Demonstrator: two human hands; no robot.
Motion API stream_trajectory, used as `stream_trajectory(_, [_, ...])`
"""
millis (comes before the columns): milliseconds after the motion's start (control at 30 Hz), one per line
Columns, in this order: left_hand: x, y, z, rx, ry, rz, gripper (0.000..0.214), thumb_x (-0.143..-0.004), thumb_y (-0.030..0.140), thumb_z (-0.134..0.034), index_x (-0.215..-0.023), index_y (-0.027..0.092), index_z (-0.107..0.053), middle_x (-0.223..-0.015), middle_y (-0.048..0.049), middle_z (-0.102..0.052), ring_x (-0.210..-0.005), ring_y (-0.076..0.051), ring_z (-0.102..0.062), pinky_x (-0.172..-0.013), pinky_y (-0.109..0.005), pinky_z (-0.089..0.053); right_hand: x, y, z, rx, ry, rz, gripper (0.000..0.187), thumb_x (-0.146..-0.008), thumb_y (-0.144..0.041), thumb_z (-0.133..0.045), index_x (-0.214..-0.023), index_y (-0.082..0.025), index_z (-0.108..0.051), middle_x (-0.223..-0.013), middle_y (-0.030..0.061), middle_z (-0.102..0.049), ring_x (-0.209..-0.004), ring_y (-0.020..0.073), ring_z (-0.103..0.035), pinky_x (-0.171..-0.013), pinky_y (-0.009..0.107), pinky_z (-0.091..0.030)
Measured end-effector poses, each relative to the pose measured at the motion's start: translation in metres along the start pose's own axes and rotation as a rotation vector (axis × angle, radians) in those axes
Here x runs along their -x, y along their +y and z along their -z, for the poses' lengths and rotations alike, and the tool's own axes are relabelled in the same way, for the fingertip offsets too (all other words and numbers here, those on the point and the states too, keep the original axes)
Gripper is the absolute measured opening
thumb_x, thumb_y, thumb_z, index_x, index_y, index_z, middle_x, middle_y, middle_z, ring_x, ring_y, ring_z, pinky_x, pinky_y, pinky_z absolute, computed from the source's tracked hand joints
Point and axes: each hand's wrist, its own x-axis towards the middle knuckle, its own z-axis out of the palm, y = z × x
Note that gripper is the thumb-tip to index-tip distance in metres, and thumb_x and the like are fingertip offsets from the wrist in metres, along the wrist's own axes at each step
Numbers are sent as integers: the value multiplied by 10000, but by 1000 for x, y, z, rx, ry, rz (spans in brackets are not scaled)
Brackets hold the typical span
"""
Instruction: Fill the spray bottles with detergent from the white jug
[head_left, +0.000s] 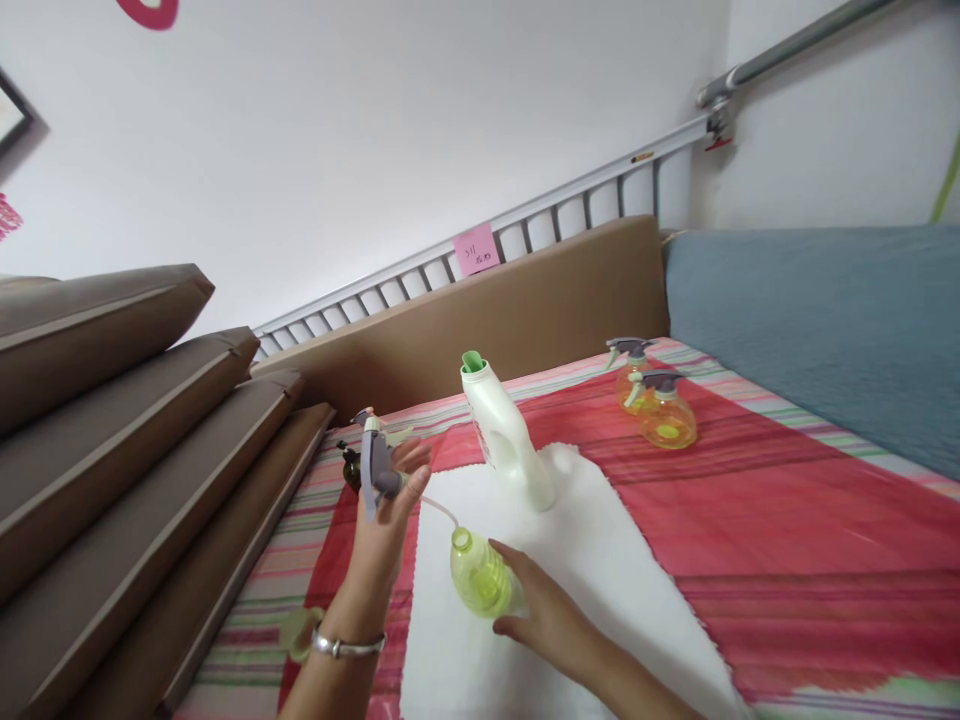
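Observation:
My left hand (395, 500), with a silver bangle at the wrist, is raised and closed on a grey trigger sprayer head (381, 472). A thin dip tube (442, 508) runs from it down to the mouth of a small yellow-green bottle (480, 578). That bottle stands open on a white cloth (592, 600), some liquid inside. My right hand (544, 610) curves around the bottle's right side, thumb and fingers against it. Behind it a white jug (508, 440) with a handle stands uncapped, a green spout in its neck. A pale translucent cap (300, 633) lies beside my left wrist.
Two orange spray bottles (667, 420) with grey heads stand at the back right on a red cloth (750, 520). A dark bottle (351, 468) is partly hidden behind my left hand. Several brown cushions (127, 470) line the left, and a blue padded side (817, 330) the right.

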Motion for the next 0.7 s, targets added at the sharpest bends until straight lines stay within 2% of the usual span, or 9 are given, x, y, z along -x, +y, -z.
stream_trajectory(67, [2,-9,-2,-22,-7,17,404,-742,335,-678,-1113,203,-587,-1152,-109,-635,-1080,-280,-593,-946,-450,-433,0,-1,0,-3,3,-5,820,-600,-156,-690,-1356,-165,-371,-1401,113,-426,-1274,274,-374,-1078,408,-267])
stream_trajectory(167, [9,-37,-7,-33,-31,82,392,-736,344,-687,-1088,196,-599,-1107,-115,-655,-1054,-282,-606,-939,-457,-437,1,-2,0,-9,9,-18,825,-588,-145,-680,-1354,-147,-371,-1387,116,-441,-1266,286,-384,-1070,409,-285])
stream_trajectory(333, [31,-85,-14,-81,-181,226,412,-684,355,-730,-1043,179,-631,-1055,-152,-671,-1007,-317,-621,-888,-486,-455,0,-2,-1,-18,18,0,807,-587,-137,-653,-1346,-166,-377,-1376,108,-453,-1267,278,-386,-1072,426,-285])
stream_trajectory(400, [40,-90,-14,-125,-222,224,345,-692,357,-722,-984,184,-660,-1138,-163,-633,-1035,-320,-599,-899,-483,-440,-1,-1,-1,-22,19,13,795,-587,-128,-640,-1338,-184,-385,-1372,102,-458,-1266,272,-389,-1069,437,-287])
stream_trajectory(500, [46,-86,-15,-193,-196,141,205,-719,354,-695,-848,194,-691,-1247,-142,-564,-1145,-315,-515,-966,-463,-375,-1,1,-1,-27,19,28,786,-590,-126,-630,-1335,-183,-387,-1373,104,-456,-1265,268,-390,-1068,444,-287])
stream_trajectory(567, [46,-83,-15,-175,-175,135,176,-712,351,-698,-799,199,-688,-1136,-127,-621,-1125,-303,-520,-967,-455,-364,-1,3,-1,-30,15,29,784,-589,-126,-632,-1333,-167,-389,-1362,116,-464,-1255,268,-402,-1061,437,-299])
stream_trajectory(700, [43,-90,-15,-102,-149,196,175,-697,346,-708,-723,184,-646,-839,-81,-667,-879,-251,-603,-842,-404,-430,-5,3,-5,-35,39,16,796,-573,-127,-655,-1327,-157,-399,-1345,129,-476,-1238,286,-413,-1048,447,-307])
